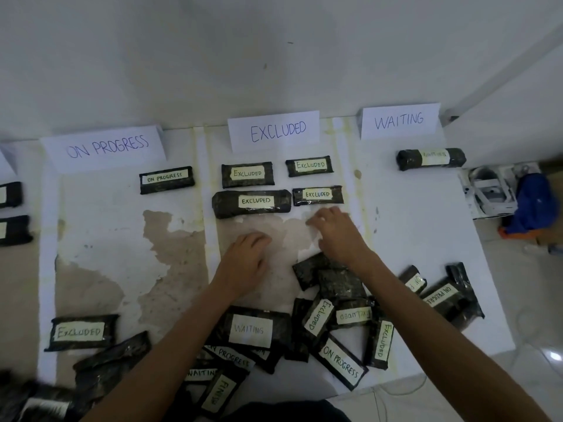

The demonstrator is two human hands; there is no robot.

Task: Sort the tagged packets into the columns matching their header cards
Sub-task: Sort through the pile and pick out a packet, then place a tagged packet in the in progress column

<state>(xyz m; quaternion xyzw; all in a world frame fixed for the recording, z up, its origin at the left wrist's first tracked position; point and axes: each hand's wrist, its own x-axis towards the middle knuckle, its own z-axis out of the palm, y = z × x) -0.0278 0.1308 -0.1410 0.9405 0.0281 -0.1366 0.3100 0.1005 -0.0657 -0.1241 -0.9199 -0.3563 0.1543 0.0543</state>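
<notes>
White wall (274,41), pale tile floor (518,376), blue bag (533,202) at rt

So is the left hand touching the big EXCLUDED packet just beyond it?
Apart. The head view shows a strip of bare table between the left hand and the near edge of the big EXCLUDED packet.

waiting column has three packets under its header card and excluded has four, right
No. The head view shows only one packet under the WAITING card; the EXCLUDED card does have four below it.
</notes>
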